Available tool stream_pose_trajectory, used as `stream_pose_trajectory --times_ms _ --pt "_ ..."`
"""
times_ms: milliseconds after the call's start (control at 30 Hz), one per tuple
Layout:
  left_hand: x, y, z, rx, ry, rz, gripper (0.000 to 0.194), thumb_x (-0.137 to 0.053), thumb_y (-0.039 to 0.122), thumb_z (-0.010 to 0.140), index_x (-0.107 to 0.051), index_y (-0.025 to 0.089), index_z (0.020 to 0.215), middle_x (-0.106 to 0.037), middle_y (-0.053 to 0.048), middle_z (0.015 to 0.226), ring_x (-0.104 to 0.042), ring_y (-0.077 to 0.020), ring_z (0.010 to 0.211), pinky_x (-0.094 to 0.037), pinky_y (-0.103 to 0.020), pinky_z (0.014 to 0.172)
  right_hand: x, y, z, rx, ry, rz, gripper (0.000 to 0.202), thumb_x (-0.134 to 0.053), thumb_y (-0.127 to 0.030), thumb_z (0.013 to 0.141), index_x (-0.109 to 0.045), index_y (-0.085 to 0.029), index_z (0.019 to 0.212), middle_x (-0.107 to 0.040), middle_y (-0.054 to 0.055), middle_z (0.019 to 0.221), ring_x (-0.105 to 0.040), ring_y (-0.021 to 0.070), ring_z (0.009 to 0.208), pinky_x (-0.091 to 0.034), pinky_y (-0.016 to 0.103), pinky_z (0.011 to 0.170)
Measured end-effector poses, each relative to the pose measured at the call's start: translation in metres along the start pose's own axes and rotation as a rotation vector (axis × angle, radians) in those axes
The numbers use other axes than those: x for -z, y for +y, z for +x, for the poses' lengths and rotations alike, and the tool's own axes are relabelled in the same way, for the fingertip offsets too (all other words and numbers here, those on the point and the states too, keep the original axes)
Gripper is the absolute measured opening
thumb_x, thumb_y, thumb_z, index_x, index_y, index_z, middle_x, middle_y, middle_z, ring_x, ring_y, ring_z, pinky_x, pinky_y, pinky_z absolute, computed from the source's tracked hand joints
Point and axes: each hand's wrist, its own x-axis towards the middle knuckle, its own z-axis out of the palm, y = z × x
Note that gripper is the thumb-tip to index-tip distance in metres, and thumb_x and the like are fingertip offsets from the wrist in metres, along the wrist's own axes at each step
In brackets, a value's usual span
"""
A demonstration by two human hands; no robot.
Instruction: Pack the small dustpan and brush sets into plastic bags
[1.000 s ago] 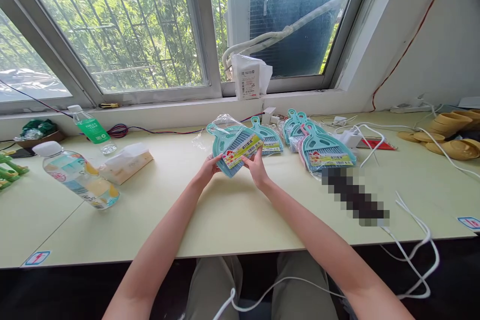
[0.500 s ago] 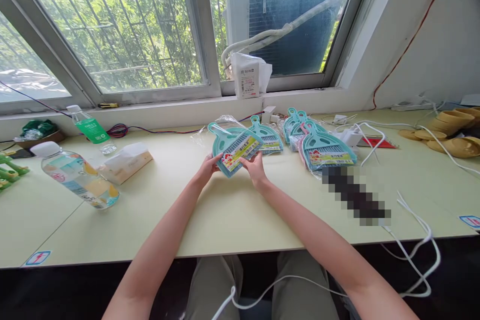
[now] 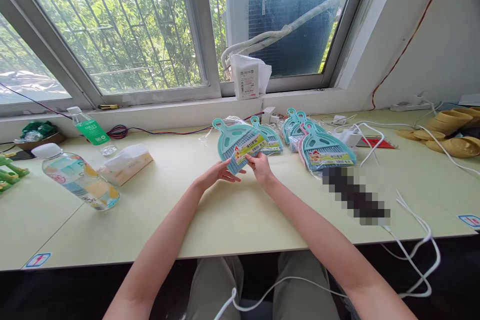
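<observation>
A teal dustpan-and-brush set (image 3: pixel 236 142) with a yellow printed label is held tilted above the table, its handle toward the window. My right hand (image 3: pixel 261 169) pinches its lower right edge between thumb and fingers. At the lower left corner is my left hand (image 3: pixel 215 175), thumb by the edge and fingers stretched out beneath the set. Clear plastic wrap shows behind the handle. Just behind lies another teal dustpan set (image 3: pixel 273 141), partly covered by the held one. To the right, several more wrapped sets are piled, with a labelled dustpan set (image 3: pixel 326 147) in front.
On the left stand a large drink bottle (image 3: pixel 80 177), a green-labelled bottle (image 3: pixel 92 130) and a tissue pack (image 3: pixel 127 164). White cables (image 3: pixel 416 220) hang over the right front edge. A white package (image 3: pixel 247 77) sits on the window sill. Yellowish bowl-shaped items (image 3: pixel 453 125) lie far right.
The held dustpan set has shifted slightly right and turned a little. My left hand has loosened from its left side and moved down, fingers now extended below it; my right hand keeps its grip.
</observation>
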Motion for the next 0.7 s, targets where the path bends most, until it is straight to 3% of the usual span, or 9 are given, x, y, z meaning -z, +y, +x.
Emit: stream_pose_trajectory --times_ms 67,100,200,267,367,467,600,700 --pt "-0.004 -0.001 0.003 0.011 -0.022 -0.011 0.064 -0.047 0.062 0.084 -0.050 0.021 0.133 -0.063 -0.018 0.121 -0.069 -0.0291 0.090 -0.052 -0.040 0.079 0.000 -0.001 0.000 0.015 0.001 0.003 0.028 -0.069 -0.013 0.066 -0.061 -0.019 0.092 -0.071 0.004 0.093 -0.066 0.0209 0.099 -0.052 0.040 0.095" --pt "-0.005 -0.002 0.005 0.000 0.032 -0.008 0.066 -0.047 0.063 0.083 -0.046 0.022 0.136 -0.060 -0.018 0.126 -0.067 -0.0303 0.097 -0.052 -0.041 0.081 0.000 -0.001 0.000 0.016 0.004 0.004 0.029 -0.070 -0.013 0.066 -0.060 -0.019 0.092 -0.071 0.003 0.093 -0.065 0.0210 0.100 -0.052 0.040 0.095" --pt "-0.007 -0.007 0.012 -0.129 0.422 0.105 0.081 -0.056 0.059 0.080 -0.025 0.026 0.146 -0.040 -0.017 0.146 -0.049 -0.0330 0.124 -0.046 -0.046 0.094 0.000 0.000 0.000 0.005 0.018 0.012 0.027 -0.070 -0.011 0.064 -0.060 -0.019 0.088 -0.071 0.004 0.095 -0.066 0.0209 0.100 -0.053 0.039 0.095" --pt "-0.010 -0.008 0.014 -0.302 0.720 0.301 0.094 -0.065 0.051 0.076 -0.013 0.023 0.149 -0.022 -0.016 0.154 -0.027 -0.0312 0.139 -0.031 -0.047 0.109 0.000 0.001 0.000 -0.003 0.024 0.018 0.026 -0.070 -0.010 0.064 -0.059 -0.019 0.085 -0.071 0.004 0.095 -0.066 0.0205 0.099 -0.053 0.039 0.095" --pt "-0.018 -0.004 0.010 -0.557 0.973 0.611 0.098 -0.070 0.042 0.074 -0.012 0.020 0.150 -0.004 -0.014 0.158 -0.001 -0.0274 0.146 -0.006 -0.044 0.117 0.000 0.003 -0.001 -0.010 0.013 0.004 0.024 -0.070 -0.011 0.065 -0.060 -0.019 0.085 -0.071 0.004 0.096 -0.066 0.0207 0.098 -0.053 0.039 0.095" --pt "-0.026 0.004 0.003 -0.621 0.971 0.746 0.087 -0.070 0.036 0.074 -0.024 0.023 0.148 -0.006 -0.010 0.159 0.003 -0.0300 0.145 0.000 -0.050 0.115 -0.001 0.005 -0.003 -0.013 -0.014 -0.024 0.025 -0.071 -0.013 0.065 -0.061 -0.019 0.087 -0.071 0.004 0.099 -0.065 0.0210 0.100 -0.053 0.040 0.095" --pt "-0.026 0.005 0.001 -0.553 0.697 0.676 0.043 -0.057 0.020 0.081 -0.060 0.030 0.122 -0.049 -0.004 0.140 -0.032 -0.0283 0.137 -0.006 -0.049 0.116 -0.001 0.009 -0.003 -0.019 -0.020 -0.044 0.026 -0.073 -0.014 0.063 -0.061 -0.019 0.086 -0.071 0.004 0.095 -0.066 0.0205 0.098 -0.054 0.040 0.093" --pt "-0.019 0.001 0.002 -0.544 0.657 0.594 0.035 -0.047 0.017 0.084 -0.068 0.031 0.107 -0.061 -0.002 0.124 -0.047 -0.0268 0.123 -0.022 -0.046 0.113 0.000 0.013 -0.001 -0.031 -0.021 -0.067 0.026 -0.073 -0.014 0.062 -0.061 -0.019 0.085 -0.071 0.002 0.091 -0.066 0.0197 0.094 -0.054 0.040 0.091"
